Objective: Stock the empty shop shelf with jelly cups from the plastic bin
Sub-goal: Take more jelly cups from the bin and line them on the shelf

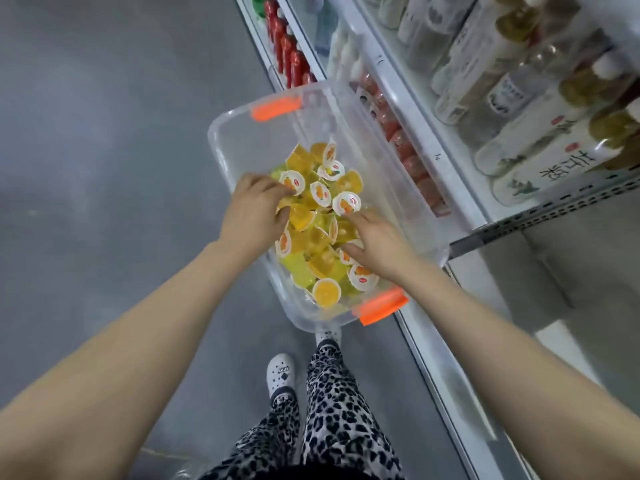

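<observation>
- Lying jumbled with lids facing all ways, the jelly cups (320, 237) fill the near half of the plastic bin (270, 133).
- The bin's long axis runs away from the person, alongside the shelf (561, 271).
- The left hand (254, 206) curls its grip round cups at the pile's left edge.
- The right hand (379, 249) rests on the pile, grip wide.
- Bottles (512, 98) stand above.
</observation>
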